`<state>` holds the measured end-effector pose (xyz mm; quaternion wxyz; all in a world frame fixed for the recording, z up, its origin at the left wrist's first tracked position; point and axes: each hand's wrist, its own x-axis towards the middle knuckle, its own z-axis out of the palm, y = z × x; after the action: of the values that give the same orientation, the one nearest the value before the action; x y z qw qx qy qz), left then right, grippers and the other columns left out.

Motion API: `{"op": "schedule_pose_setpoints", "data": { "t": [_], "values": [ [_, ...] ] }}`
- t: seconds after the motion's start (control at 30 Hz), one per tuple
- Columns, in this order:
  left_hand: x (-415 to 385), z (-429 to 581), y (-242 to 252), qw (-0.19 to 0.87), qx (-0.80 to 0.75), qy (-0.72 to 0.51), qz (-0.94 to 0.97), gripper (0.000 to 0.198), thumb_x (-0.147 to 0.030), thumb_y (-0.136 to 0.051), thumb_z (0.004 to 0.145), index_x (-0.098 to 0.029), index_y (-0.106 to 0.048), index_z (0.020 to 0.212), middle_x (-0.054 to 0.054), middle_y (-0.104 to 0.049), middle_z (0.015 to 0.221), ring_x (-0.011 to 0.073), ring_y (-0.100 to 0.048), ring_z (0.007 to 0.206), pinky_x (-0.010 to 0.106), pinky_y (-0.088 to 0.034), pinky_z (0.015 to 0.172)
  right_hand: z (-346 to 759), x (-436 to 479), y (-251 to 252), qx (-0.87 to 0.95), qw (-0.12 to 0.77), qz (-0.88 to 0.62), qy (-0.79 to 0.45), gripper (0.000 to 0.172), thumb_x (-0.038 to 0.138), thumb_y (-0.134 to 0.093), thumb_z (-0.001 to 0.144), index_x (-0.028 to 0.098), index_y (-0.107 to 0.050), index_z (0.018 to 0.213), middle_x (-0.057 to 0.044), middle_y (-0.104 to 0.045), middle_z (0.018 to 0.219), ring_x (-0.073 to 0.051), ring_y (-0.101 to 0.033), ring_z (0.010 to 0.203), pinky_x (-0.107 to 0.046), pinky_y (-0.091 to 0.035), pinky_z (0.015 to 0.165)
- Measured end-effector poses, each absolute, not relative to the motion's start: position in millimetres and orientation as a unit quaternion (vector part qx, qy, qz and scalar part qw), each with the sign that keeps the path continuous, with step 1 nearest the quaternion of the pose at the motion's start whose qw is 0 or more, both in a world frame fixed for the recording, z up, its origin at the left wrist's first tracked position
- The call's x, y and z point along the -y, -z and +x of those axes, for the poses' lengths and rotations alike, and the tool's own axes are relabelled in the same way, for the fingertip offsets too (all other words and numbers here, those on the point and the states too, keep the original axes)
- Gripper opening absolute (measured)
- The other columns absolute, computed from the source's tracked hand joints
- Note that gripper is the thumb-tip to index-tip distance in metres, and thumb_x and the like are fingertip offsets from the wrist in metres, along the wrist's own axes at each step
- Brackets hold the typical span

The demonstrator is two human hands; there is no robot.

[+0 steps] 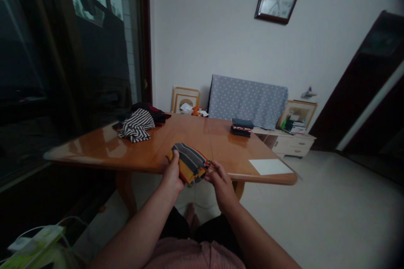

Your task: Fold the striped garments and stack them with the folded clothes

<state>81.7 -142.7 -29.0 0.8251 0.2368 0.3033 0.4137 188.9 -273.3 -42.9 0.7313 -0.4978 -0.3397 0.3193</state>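
Observation:
Between my hands, just above the near edge of the wooden table (179, 128), is a folded striped garment (191, 159) in grey, yellow and red. My left hand (174, 174) is closed on its left side, thumb on top and the other fingers underneath. At the garment's right end my right hand (220, 180) grips the layered edge with its fingertips. What kind of garment it is does not show. A stack of folded clothes (241, 127) stands farther back on the right. To the left, a black-and-white striped garment (139, 125) lies crumpled beside dark clothes (154, 111).
A white sheet (270, 167) lies at the table's right front corner. Behind the table are a cloth-covered panel (246, 98), a low white cabinet (293, 145) and leaning picture frames (186, 91). A power strip with cables (38, 239) sits low at the left.

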Motion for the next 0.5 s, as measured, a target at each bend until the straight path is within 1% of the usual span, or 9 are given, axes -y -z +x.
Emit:
{"op": "schedule_pose_setpoints", "data": {
  "t": [0.07,0.1,0.13,0.2,0.27,0.3,0.37,0.43,0.5],
  "values": [
    [146,83,28,0.828,-0.296,-0.411,0.24,0.059,-0.068,-0.063,0.082,-0.018,-0.065,0.114,0.014,-0.075,0.098,0.0254,-0.073,0.078,0.04,-0.06,0.072,195,272,39,0.381,0.713,-0.519,-0.277,0.063,0.045,-0.071,0.082,0.022,-0.052,0.137,-0.008,-0.066,0.124,-0.023,-0.061,0.114,-0.04,-0.048,0.099],
    [148,84,28,0.827,-0.294,-0.412,0.244,0.058,-0.066,-0.065,0.081,-0.019,-0.065,0.114,0.013,-0.075,0.098,0.0253,-0.073,0.078,0.039,-0.06,0.072,198,271,37,0.401,0.703,-0.531,-0.252,0.063,0.043,-0.071,0.082,0.022,-0.051,0.138,-0.008,-0.066,0.125,-0.024,-0.061,0.114,-0.04,-0.047,0.101],
    [150,85,27,0.826,-0.293,-0.413,0.249,0.056,-0.065,-0.067,0.081,-0.019,-0.065,0.114,0.013,-0.075,0.097,0.0251,-0.073,0.077,0.039,-0.06,0.072,200,271,35,0.423,0.69,-0.544,-0.222,0.06,0.041,-0.07,0.082,0.023,-0.053,0.137,-0.008,-0.067,0.125,-0.024,-0.061,0.114,-0.04,-0.046,0.101],
    [153,86,28,0.824,-0.29,-0.412,0.26,0.054,-0.062,-0.071,0.079,-0.02,-0.065,0.113,0.012,-0.075,0.097,0.0251,-0.073,0.079,0.038,-0.059,0.073,205,271,31,0.473,0.652,-0.571,-0.158,0.045,0.038,-0.065,0.086,0.024,-0.061,0.129,-0.007,-0.069,0.122,-0.024,-0.062,0.112,-0.038,-0.045,0.1],
    [155,87,29,0.827,-0.285,-0.404,0.268,0.054,-0.061,-0.073,0.078,-0.02,-0.066,0.113,0.012,-0.076,0.097,0.0261,-0.074,0.082,0.037,-0.059,0.073,208,272,28,0.507,0.606,-0.605,-0.095,0.03,0.034,-0.058,0.089,0.025,-0.069,0.115,-0.006,-0.072,0.11,-0.024,-0.064,0.104,-0.036,-0.045,0.093],
    [156,87,29,0.83,-0.281,-0.399,0.271,0.055,-0.061,-0.074,0.077,-0.02,-0.066,0.113,0.013,-0.076,0.098,0.0267,-0.074,0.084,0.037,-0.059,0.074,209,273,27,0.512,0.585,-0.626,-0.067,0.025,0.033,-0.056,0.09,0.025,-0.07,0.109,-0.005,-0.073,0.101,-0.023,-0.065,0.097,-0.035,-0.045,0.087],
    [156,87,32,0.832,-0.279,-0.392,0.276,0.055,-0.06,-0.076,0.076,-0.02,-0.066,0.113,0.013,-0.076,0.099,0.0275,-0.074,0.086,0.037,-0.059,0.075,211,275,27,0.504,0.552,-0.664,-0.019,0.018,0.032,-0.053,0.09,0.024,-0.069,0.094,-0.004,-0.07,0.083,-0.021,-0.063,0.08,-0.032,-0.043,0.075],
    [155,88,35,0.833,-0.277,-0.391,0.278,0.055,-0.059,-0.078,0.075,-0.021,-0.066,0.113,0.012,-0.076,0.1,0.027,-0.074,0.088,0.037,-0.059,0.076,213,275,28,0.49,0.539,-0.685,0.013,0.017,0.032,-0.053,0.089,0.024,-0.064,0.08,-0.001,-0.063,0.07,-0.018,-0.057,0.069,-0.029,-0.038,0.067],
    [155,89,37,0.833,-0.272,-0.394,0.278,0.056,-0.059,-0.079,0.074,-0.021,-0.065,0.113,0.012,-0.076,0.102,0.0261,-0.074,0.089,0.036,-0.059,0.078,215,273,31,0.472,0.552,-0.687,0.024,0.021,0.034,-0.055,0.088,0.023,-0.058,0.07,0.002,-0.056,0.063,-0.016,-0.051,0.063,-0.028,-0.034,0.062]
  ]
}}
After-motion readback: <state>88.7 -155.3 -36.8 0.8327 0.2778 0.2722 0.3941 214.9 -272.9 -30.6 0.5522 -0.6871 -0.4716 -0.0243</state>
